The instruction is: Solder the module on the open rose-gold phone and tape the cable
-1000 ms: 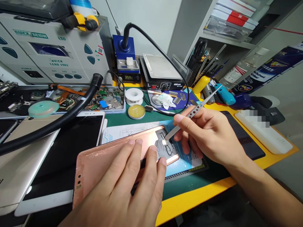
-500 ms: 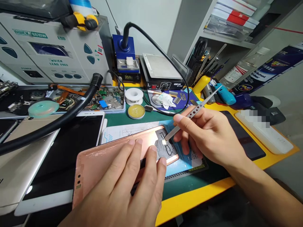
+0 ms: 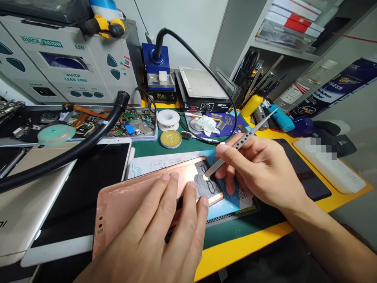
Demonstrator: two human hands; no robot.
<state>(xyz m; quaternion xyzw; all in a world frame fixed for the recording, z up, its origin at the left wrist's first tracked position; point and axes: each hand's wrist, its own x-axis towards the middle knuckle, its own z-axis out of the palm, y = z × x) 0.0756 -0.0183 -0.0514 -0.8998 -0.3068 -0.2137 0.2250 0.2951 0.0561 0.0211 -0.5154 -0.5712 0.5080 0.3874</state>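
A copper-pink phone back cover (image 3: 118, 206) lies at a slant in front of me, camera holes at its near left end. My left hand (image 3: 165, 224) rests across it, fingers stretched out over its surface. Pinched in my right hand (image 3: 250, 161) is a pair of metal tweezers (image 3: 243, 140), pointed tips up and away. Their blunt rear end meets the dark inset area (image 3: 210, 190) at the cover's right end, beside a small pale gold square (image 3: 205, 177). A blue and white printed sheet (image 3: 229, 204) lies underneath.
A hot-air station (image 3: 61, 59) stands back left, its black hose (image 3: 76, 147) crossing above phones and a tray of circuit boards (image 3: 141, 125). A solder spool (image 3: 168, 118), a flux tin (image 3: 171, 138) and a hot plate (image 3: 203, 90) stand beyond the cover. Right lies a dark phone screen (image 3: 306, 173).
The view has shifted slightly, so everything sits a little further right. Both hands keep nearly the same pose, and the tweezers' blunt end stays by the gold square.
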